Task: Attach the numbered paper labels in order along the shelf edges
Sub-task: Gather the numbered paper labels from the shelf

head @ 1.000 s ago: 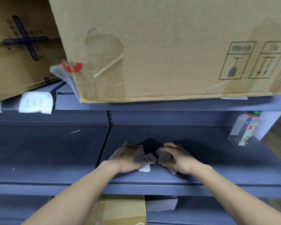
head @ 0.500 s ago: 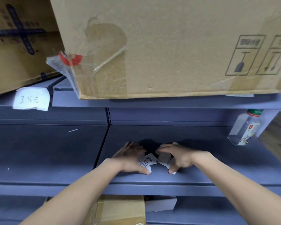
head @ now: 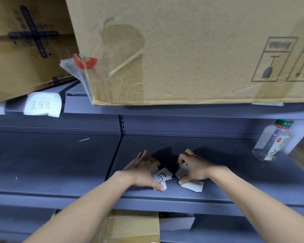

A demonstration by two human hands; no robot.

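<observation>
Several small white paper labels lie on the grey middle shelf point(head: 235, 188). One label with handwritten digits point(head: 162, 175) shows between my hands. My left hand point(head: 144, 170) lies over the left part of the pile, its thumb pressing a slip point(head: 162, 187) near the shelf front. My right hand point(head: 194, 166) has curled fingers pinching a white label point(head: 182, 170), with another blank slip point(head: 193, 186) lying under its thumb. A label reading 3.5 point(head: 42, 105) is stuck on the upper shelf edge at left.
A big cardboard box point(head: 191, 50) overhangs the upper shelf, with a second box point(head: 25, 46) to its left. A clear plastic bottle point(head: 272, 141) stands at the right of the middle shelf. Below are a cardboard box point(head: 133, 227) and a white box point(head: 176, 222).
My right hand has drawn a little to the right, uncovering a blank slip beneath it. My left hand stays over the pile. The view has shifted slightly.
</observation>
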